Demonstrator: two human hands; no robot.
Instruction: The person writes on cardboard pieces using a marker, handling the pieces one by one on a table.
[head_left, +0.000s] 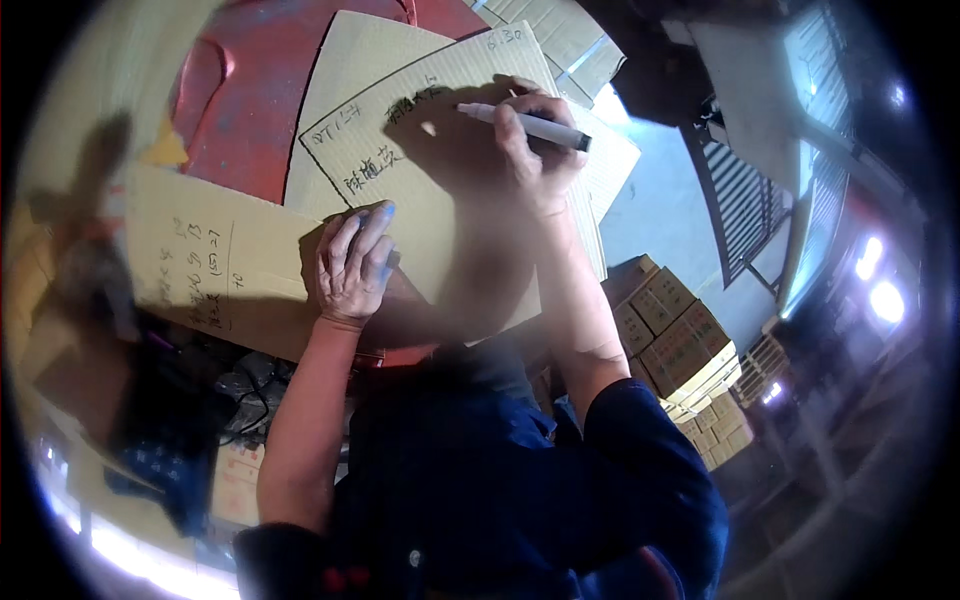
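Note:
A marker pen (545,129) with a pale barrel and a dark rear end lies in the grip of my right hand (542,165). Its pale tip points left, close to a line of handwriting on a corrugated cardboard sheet (465,240). More dark handwriting and a drawn border line run along the sheet's left side. My left hand (352,262) rests on the cardboard near the sheet's lower left edge, fingers stretched and close together, holding nothing. Bluish marks show on its fingertips. My right hand's shadow falls across the middle of the sheet.
Beneath the sheet lie another cardboard piece (345,70) and a red surface (245,120). At left is a cardboard flap (200,250) with handwriting. Stacked cartons (680,340) stand at right, beyond my right forearm. Dark cables (262,395) hang at lower left.

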